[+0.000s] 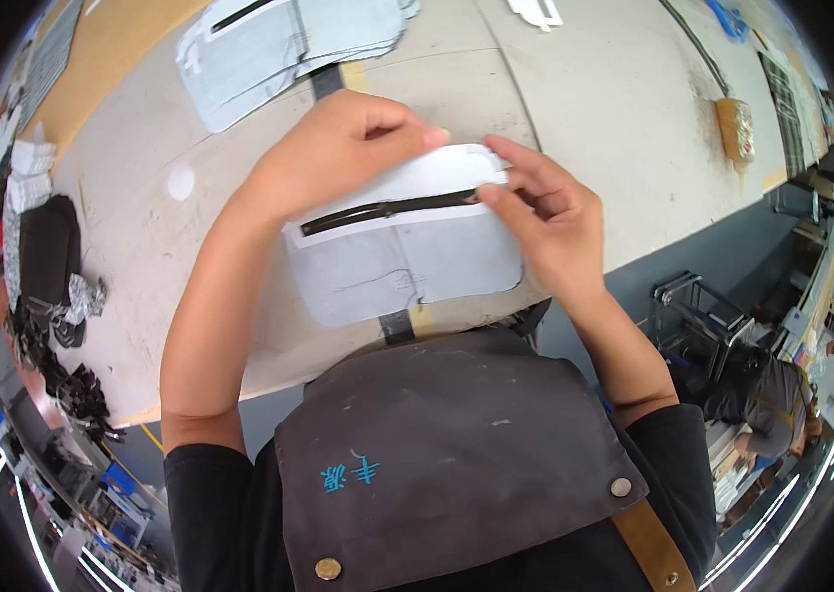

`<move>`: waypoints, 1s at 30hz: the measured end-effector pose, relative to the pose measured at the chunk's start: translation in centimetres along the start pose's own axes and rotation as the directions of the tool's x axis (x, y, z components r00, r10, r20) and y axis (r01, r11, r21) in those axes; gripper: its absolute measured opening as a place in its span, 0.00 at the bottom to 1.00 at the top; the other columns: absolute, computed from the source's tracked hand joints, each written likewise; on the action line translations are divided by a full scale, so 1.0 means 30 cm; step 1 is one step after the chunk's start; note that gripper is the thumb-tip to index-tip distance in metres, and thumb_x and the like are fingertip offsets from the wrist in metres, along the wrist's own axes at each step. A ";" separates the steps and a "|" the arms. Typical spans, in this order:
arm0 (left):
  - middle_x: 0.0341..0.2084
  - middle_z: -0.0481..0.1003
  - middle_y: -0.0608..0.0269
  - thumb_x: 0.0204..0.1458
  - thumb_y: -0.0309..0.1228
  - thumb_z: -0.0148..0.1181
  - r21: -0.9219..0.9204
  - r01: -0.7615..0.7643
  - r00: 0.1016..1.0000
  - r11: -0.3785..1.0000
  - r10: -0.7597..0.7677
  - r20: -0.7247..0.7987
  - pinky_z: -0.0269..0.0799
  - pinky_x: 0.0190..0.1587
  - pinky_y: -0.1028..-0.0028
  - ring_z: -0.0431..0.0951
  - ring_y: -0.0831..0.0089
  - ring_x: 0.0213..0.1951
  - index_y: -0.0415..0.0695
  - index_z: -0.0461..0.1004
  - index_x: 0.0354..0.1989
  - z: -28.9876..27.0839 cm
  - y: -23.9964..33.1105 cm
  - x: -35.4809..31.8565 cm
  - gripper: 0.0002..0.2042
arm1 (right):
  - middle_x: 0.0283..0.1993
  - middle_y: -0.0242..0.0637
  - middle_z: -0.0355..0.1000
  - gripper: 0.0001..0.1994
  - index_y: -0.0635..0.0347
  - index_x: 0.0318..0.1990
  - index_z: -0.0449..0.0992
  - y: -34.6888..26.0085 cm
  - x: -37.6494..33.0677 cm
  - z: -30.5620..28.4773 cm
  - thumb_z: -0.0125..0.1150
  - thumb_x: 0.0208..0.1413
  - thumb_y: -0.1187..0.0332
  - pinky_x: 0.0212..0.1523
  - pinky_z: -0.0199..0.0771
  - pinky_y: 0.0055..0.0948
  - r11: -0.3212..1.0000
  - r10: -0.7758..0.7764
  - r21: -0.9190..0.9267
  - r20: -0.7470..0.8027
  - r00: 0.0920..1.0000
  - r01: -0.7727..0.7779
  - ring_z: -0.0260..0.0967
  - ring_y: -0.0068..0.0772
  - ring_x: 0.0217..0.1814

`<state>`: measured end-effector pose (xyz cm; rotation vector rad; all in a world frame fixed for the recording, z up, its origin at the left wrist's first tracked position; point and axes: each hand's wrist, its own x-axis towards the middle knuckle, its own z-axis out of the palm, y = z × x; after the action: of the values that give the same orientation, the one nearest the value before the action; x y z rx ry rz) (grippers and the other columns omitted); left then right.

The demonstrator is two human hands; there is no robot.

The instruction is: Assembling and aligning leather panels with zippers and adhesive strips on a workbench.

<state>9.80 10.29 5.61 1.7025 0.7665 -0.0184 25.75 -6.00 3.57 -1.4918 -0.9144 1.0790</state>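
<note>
Two hands pinch one pale grey panel (407, 242) with a black zipper (387, 209) set in its slot, held just above the near edge of the surface (585, 89). Left hand (333, 153) closed on the top edge; right hand (545, 212) fingertips closed at the zipper end. Uneven pull could skew the zipper or crease the panel. Similar panels (279, 44) lie farther off.

The panel with a zipper (407, 247) lies on the worktop (595, 109) at its near edge, between the left hand (338, 153) on its far left corner and the right hand (545, 222) on its right end. A stack of cut panels (279, 44) lies behind it, toward the far edge. A brush (735, 128) lies near the right edge. Folded fabric pieces (47, 247) sit at the left edge.
</note>
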 end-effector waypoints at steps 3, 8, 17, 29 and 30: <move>0.26 0.76 0.71 0.60 0.37 0.60 0.057 0.015 0.982 0.998 -0.004 -0.187 0.67 0.35 0.82 0.71 0.84 0.30 0.37 0.79 0.38 -0.047 -0.116 -0.079 0.13 | 0.33 0.33 0.78 0.18 0.66 0.55 0.75 0.038 0.016 -0.030 0.63 0.56 0.76 0.43 0.72 0.20 0.996 0.013 -0.083 -0.093 0.996 -0.021 0.71 0.17 0.35; 0.32 0.78 0.67 0.57 0.31 0.63 0.048 0.119 0.906 0.992 -0.089 -0.414 0.70 0.41 0.80 0.74 0.81 0.35 0.36 0.79 0.41 -0.049 -0.202 -0.234 0.11 | 0.50 0.45 0.73 0.16 0.65 0.53 0.76 0.047 0.044 -0.052 0.57 0.56 0.82 0.46 0.73 0.29 0.661 -0.388 -0.699 -0.008 0.922 0.272 0.70 0.36 0.48; 0.26 0.76 0.68 0.55 0.27 0.64 0.060 0.174 0.818 0.983 -0.110 -0.565 0.68 0.34 0.82 0.73 0.83 0.29 0.35 0.77 0.36 0.067 -0.192 -0.305 0.07 | 0.46 0.45 0.70 0.18 0.68 0.45 0.77 0.054 0.045 0.167 0.58 0.43 0.87 0.43 0.73 0.36 0.688 -0.460 -0.350 0.466 0.756 0.635 0.68 0.45 0.46; 0.19 0.70 0.74 0.58 0.29 0.61 -0.663 0.038 0.870 0.748 -0.352 -0.346 0.51 0.20 0.85 0.61 0.88 0.18 0.39 0.75 0.39 0.073 -0.204 -0.314 0.06 | 0.40 0.42 0.68 0.17 0.67 0.43 0.79 0.081 0.050 0.233 0.58 0.43 0.87 0.40 0.71 0.36 0.768 -0.424 -0.301 0.423 0.801 0.565 0.66 0.43 0.41; 0.20 0.71 0.73 0.59 0.29 0.61 -0.691 0.024 0.869 0.722 -0.356 -0.343 0.51 0.20 0.84 0.61 0.88 0.18 0.39 0.75 0.38 0.074 -0.205 -0.312 0.06 | 0.40 0.42 0.68 0.17 0.67 0.43 0.79 0.080 0.049 0.234 0.58 0.43 0.87 0.40 0.71 0.36 0.768 -0.423 -0.303 0.421 0.802 0.564 0.66 0.43 0.41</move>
<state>0.30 4.35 3.40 0.9126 1.1395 0.4831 19.54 -2.93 0.52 -1.2831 -1.7663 0.7607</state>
